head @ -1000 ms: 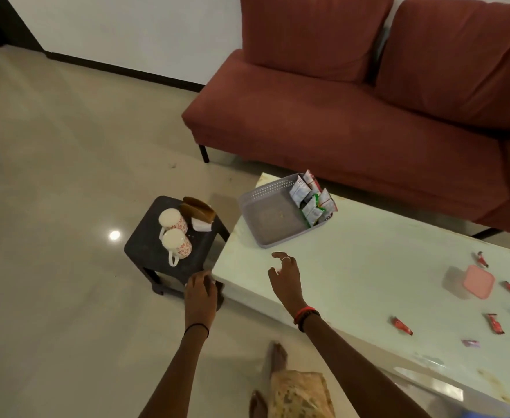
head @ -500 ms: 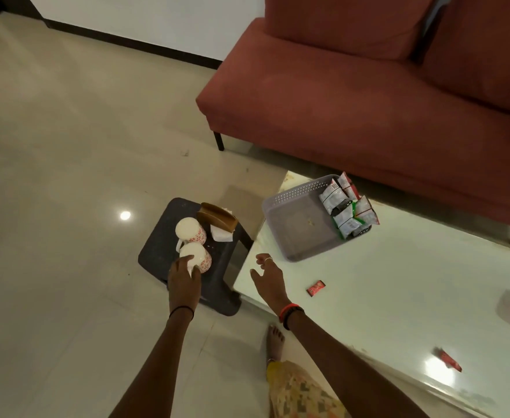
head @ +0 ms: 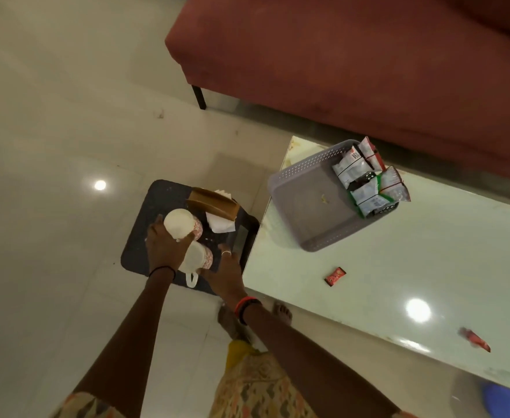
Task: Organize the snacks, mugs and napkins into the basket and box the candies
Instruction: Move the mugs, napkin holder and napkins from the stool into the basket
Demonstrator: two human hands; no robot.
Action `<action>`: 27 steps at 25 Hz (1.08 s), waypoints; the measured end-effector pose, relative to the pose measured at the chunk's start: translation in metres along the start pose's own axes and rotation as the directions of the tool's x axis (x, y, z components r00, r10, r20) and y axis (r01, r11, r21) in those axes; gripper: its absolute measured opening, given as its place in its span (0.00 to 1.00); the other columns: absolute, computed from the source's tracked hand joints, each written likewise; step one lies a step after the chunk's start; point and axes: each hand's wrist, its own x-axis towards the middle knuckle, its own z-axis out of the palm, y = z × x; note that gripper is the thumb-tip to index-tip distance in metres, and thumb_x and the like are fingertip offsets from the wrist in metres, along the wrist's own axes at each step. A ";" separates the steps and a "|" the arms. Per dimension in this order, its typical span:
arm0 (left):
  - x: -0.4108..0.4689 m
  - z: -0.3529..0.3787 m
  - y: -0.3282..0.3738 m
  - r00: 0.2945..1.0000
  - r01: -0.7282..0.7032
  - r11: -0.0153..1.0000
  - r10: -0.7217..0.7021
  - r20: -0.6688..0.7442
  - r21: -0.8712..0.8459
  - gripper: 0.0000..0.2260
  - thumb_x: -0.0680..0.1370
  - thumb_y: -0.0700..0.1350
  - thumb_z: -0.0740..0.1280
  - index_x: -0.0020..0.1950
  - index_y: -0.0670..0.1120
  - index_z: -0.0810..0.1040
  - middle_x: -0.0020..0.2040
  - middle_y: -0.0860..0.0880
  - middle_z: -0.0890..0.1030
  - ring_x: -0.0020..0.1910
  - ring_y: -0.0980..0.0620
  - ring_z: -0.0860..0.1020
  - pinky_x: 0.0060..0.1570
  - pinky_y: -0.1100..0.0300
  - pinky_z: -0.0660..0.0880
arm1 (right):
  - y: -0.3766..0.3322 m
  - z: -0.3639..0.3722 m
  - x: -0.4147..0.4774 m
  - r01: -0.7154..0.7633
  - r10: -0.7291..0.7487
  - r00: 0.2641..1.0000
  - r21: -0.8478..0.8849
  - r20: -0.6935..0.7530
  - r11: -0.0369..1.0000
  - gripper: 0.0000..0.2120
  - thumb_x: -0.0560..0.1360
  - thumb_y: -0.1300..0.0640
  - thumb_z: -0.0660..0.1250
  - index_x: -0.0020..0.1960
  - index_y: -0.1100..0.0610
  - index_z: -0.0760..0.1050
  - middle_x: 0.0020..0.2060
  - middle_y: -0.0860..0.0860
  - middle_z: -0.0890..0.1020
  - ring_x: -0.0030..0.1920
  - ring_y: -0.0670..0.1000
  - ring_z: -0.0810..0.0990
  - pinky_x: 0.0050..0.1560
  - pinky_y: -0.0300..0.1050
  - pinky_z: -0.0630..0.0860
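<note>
Head view: hands [head: 169,248] on 2 mugs [head: 182,224].

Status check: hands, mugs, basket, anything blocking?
Left hand on far mug; right hand at near mug. Basket half free. Nothing blocking.

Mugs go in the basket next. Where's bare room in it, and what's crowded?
Free: the basket floor left of the snack packets, out to the near and left walls; a small speck lies mid-floor. Crowded: the basket's right end, packed with packets. The stool is tight too: left hand on the far mug, right hand at the near mug, napkin holder behind.
</note>
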 end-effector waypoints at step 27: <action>0.039 -0.002 -0.013 0.957 -0.213 0.974 0.223 0.185 -0.073 0.40 0.65 0.46 0.77 0.71 0.41 0.60 0.69 0.39 0.66 0.69 0.41 0.64 0.64 0.45 0.69 | 0.018 0.070 0.011 -0.027 0.000 0.972 -0.112 -0.234 0.993 0.42 0.65 0.55 0.77 0.72 0.52 0.57 0.68 0.53 0.65 0.68 0.55 0.68 0.62 0.53 0.77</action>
